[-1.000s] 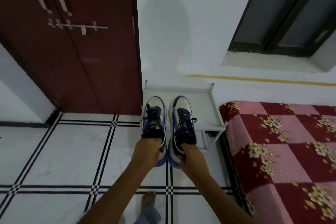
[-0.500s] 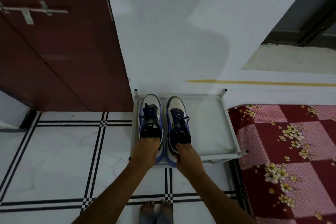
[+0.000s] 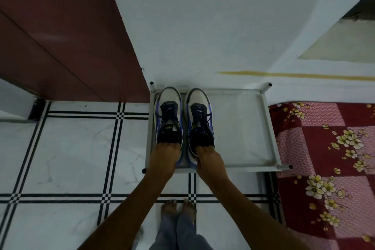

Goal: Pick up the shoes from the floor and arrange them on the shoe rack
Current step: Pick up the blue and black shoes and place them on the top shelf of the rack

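The left hand (image 3: 165, 156) is closed around the heel of the left shoe (image 3: 168, 115), with the fingers tucked into the shoe's opening. The right hand (image 3: 210, 159) grips the heel of the right shoe (image 3: 199, 116) the same way, fingers curled over the back edge. Both shoes are white with dark blue tops, blue sides and dark laces. They sit side by side, almost touching, with their toes pointing at the wall (image 3: 203, 26). They are on the top shelf of the shoe rack (image 3: 243, 128), at its left end. The rest of that shelf, to the right of the shoes, is bare.

The rack is pale grey with short posts at its corners. It stands against the white wall, on a white floor (image 3: 71, 148) with black lines. A dark red door (image 3: 60, 36) is to the left. A bed (image 3: 328, 158) with a red and pink flower cover is just beside the rack on the right. The person's bare feet (image 3: 178, 208) stand on the floor below the arms.
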A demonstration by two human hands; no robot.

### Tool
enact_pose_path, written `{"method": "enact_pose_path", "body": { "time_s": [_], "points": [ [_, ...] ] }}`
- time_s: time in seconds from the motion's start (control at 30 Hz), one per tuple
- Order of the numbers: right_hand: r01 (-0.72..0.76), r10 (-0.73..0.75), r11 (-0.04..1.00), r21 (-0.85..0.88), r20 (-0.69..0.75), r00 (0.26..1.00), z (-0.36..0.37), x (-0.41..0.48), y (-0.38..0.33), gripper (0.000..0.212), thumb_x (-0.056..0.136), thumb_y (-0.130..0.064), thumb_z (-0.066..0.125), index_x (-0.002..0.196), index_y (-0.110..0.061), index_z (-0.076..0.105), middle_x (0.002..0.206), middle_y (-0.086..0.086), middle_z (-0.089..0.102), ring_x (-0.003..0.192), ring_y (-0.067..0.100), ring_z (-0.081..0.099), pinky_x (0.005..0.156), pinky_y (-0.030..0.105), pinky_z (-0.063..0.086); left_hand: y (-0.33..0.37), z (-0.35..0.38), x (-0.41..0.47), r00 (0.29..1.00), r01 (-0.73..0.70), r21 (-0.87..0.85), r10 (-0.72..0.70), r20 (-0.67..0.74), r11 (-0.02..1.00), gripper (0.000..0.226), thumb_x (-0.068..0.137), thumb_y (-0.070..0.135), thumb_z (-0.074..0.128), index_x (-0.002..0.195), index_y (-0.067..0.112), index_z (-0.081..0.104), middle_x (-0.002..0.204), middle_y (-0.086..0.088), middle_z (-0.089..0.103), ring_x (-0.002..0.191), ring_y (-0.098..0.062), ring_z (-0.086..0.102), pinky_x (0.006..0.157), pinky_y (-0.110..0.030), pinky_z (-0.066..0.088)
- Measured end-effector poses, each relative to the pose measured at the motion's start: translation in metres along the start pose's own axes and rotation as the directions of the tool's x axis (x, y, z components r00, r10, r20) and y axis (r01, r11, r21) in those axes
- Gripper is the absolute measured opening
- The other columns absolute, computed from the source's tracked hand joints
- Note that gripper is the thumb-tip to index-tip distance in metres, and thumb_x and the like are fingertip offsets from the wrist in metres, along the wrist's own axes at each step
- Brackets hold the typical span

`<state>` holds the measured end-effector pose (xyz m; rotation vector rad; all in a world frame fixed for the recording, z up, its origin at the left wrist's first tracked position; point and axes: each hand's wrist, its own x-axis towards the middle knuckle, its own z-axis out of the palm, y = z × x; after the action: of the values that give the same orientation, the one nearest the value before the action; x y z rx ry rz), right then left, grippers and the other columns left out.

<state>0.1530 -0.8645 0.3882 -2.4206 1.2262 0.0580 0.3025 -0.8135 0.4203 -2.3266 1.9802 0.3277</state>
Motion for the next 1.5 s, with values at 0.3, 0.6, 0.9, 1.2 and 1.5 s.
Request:
{"method": "enact_pose_path", "body": {
  "time_s": [0.3, 0.6, 0.9, 1.2, 1.5],
  "points": [
    [-0.002, 0.002, 1.0, 0.02, -0.014, 1.0, 0.009, 0.011, -0.005, 0.039, 0.055, -0.017, 0.086, 0.084, -0.014, 0.059, 0.075, 0.003, 0.067, 0.068, 0.021, 0.061, 0.052, 0.029, 0.052, -0.001, 0.013, 0.0, 0.999, -0.017, -0.13, 0.021, 0.03, 0.991, 0.044, 0.023, 0.024, 0.096, 0.043, 0.015, 0.058, 0.038, 0.003, 0.055, 0.031, -0.011, 0.05, 0.036, -0.012, 0.037],
    [0.054, -0.053, 0.998, 0.022, -0.052, 0.997, 0.008, 0.018, -0.006, 0.036, 0.055, -0.014, 0.085, 0.079, -0.008, 0.059, 0.07, 0.009, 0.065, 0.064, 0.028, 0.062, 0.049, 0.032, 0.049, -0.004, 0.019, 0.002, 1.0, 0.02, -0.131, -0.018, 0.014, 0.991, 0.041, 0.024, 0.014, 0.092, 0.047, 0.013, 0.058, 0.042, -0.001, 0.056, 0.036, -0.017, 0.054, 0.038, -0.016, 0.042],
    [-0.023, 0.016, 0.998, 0.067, 0.106, 0.994, -0.003, 0.021, -0.014, 0.039, 0.078, -0.028, 0.071, 0.108, -0.009, 0.054, 0.103, 0.012, 0.064, 0.1, 0.029, 0.057, 0.081, 0.041, 0.053, -0.006, 0.026, -0.005, 1.0, 0.019, -0.227, -0.019, 0.001, 0.974, 0.038, 0.033, 0.008, 0.091, 0.049, 0.013, 0.057, 0.043, -0.001, 0.056, 0.037, -0.017, 0.053, 0.039, -0.018, 0.045],
    [-0.044, 0.054, 0.997, -0.07, 0.151, 0.987, -0.014, 0.02, -0.017, 0.036, 0.082, -0.021, 0.063, 0.114, -0.011, 0.05, 0.109, 0.011, 0.062, 0.105, 0.03, 0.054, 0.091, 0.044, 0.047, -0.015, 0.026, -0.01, 1.0, -0.009, -0.241, 0.01, -0.001, 0.971, 0.034, 0.045, 0.012, 0.088, 0.067, 0.008, 0.063, 0.062, -0.008, 0.065, 0.055, -0.023, 0.06, 0.052, -0.03, 0.054],
    [0.045, -0.011, 0.984, 0.173, -0.194, 0.981, -0.02, -0.041, -0.023, 0.052, 0.075, 0.002, 0.064, 0.125, -0.008, 0.053, 0.121, 0.012, 0.062, 0.111, 0.032, 0.057, 0.091, 0.047, 0.05, -0.014, 0.007, -0.05, 0.97, -0.147, -0.316, 0.074, -0.232, 0.937, 0.035, 0.073, 0.011, 0.075, 0.107, 0.005, 0.066, 0.099, -0.01, 0.069, 0.09, -0.025, 0.064, 0.077, -0.034, 0.055]
  ]
}}
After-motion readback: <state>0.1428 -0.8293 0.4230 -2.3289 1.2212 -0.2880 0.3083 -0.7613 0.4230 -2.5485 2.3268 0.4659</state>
